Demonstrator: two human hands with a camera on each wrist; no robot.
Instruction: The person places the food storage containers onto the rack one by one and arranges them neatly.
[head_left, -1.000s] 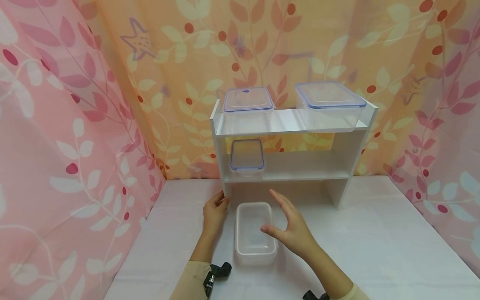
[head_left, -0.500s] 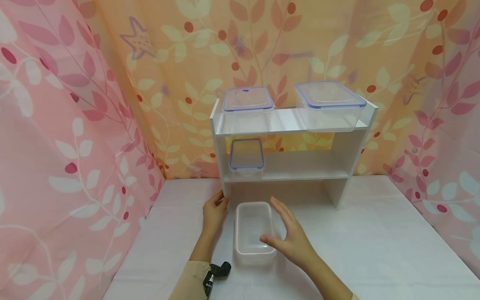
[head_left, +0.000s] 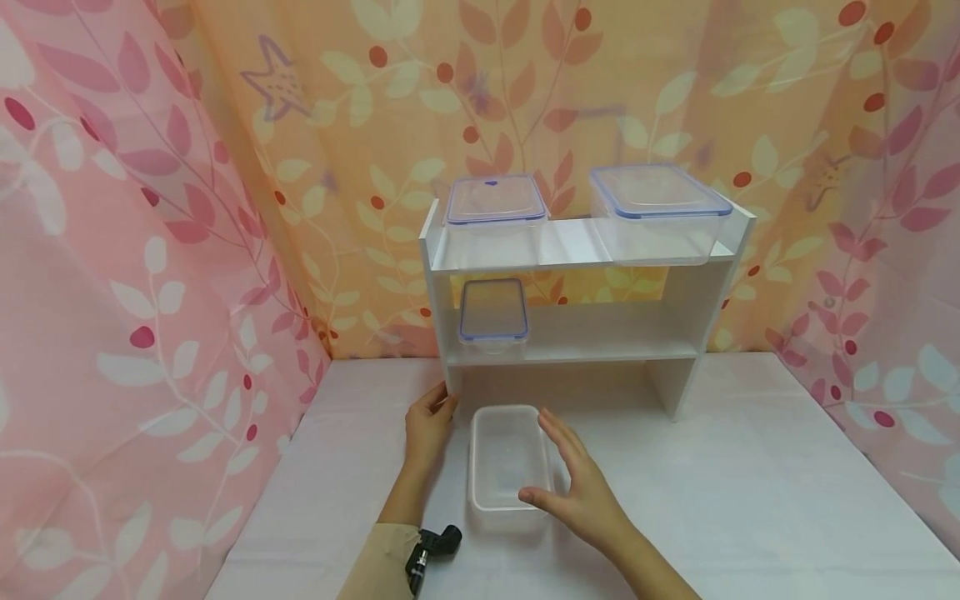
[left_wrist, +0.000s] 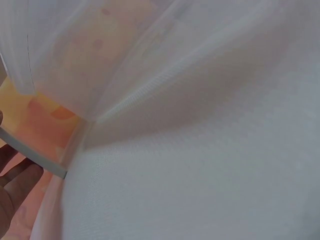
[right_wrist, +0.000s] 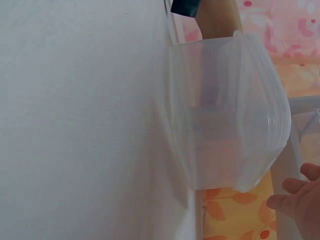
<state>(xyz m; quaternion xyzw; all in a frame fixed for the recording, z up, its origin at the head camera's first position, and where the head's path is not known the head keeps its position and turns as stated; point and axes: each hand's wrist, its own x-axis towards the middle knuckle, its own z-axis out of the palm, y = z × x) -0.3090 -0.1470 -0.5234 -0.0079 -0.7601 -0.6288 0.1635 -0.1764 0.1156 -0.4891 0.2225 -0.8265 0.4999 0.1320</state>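
A white shelf rack (head_left: 573, 343) stands on the table. My left hand (head_left: 429, 427) pinches the lower front edge of its left side panel; in the left wrist view the fingers (left_wrist: 24, 179) lie against the panel (left_wrist: 37, 159). Right in front of the rack sits a clear plastic food container (head_left: 508, 467) with a whitish rim. Whether a lid is on it, I cannot tell. At the container's right side my right hand (head_left: 585, 487) is held with thumb and fingers spread, holding nothing. The right wrist view shows the container (right_wrist: 215, 115) side-on, with the fingers apart from it.
On the rack's top board stand two clear containers with blue-edged lids, one left (head_left: 497, 204) and a larger one right (head_left: 660, 196). A smaller blue-edged container (head_left: 493, 312) sits on the middle board's left end. Patterned curtains (head_left: 360, 275) surround the table (head_left: 795, 500).
My right hand has come down a little towards the front, along the container's right side. The left hand stays on the rack panel, and the container has not moved.
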